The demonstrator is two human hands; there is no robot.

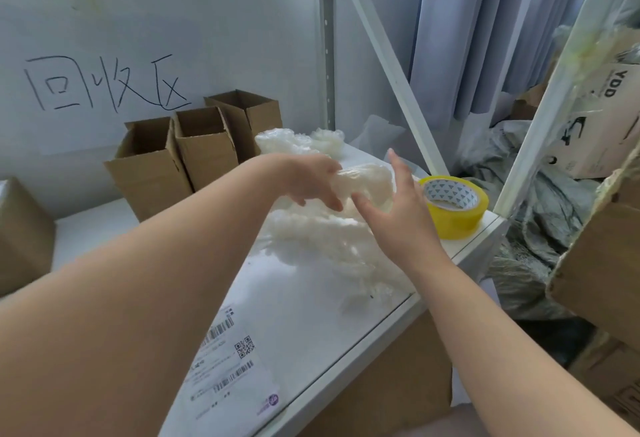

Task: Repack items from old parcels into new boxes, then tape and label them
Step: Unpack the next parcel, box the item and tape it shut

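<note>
A crumpled sheet of clear bubble wrap (332,239) lies on the white shelf top (311,319), and its upper end is lifted. My left hand (311,180) grips that lifted end from the left. My right hand (398,208) is beside it on the right, fingers spread, palm touching the wrap. A yellow roll of packing tape (453,206) stands just right of my right hand, near the shelf's corner. A printed shipping label (228,371) lies flat near the front edge. Three open cardboard boxes (194,149) stand at the back by the wall.
More bubble wrap (294,140) is piled behind my hands. A brown box (20,232) sits at the far left. Metal shelf posts (540,118) rise on the right, with grey bags (540,215) and cardboard boxes (602,256) beyond. A large carton (391,388) stands below the shelf.
</note>
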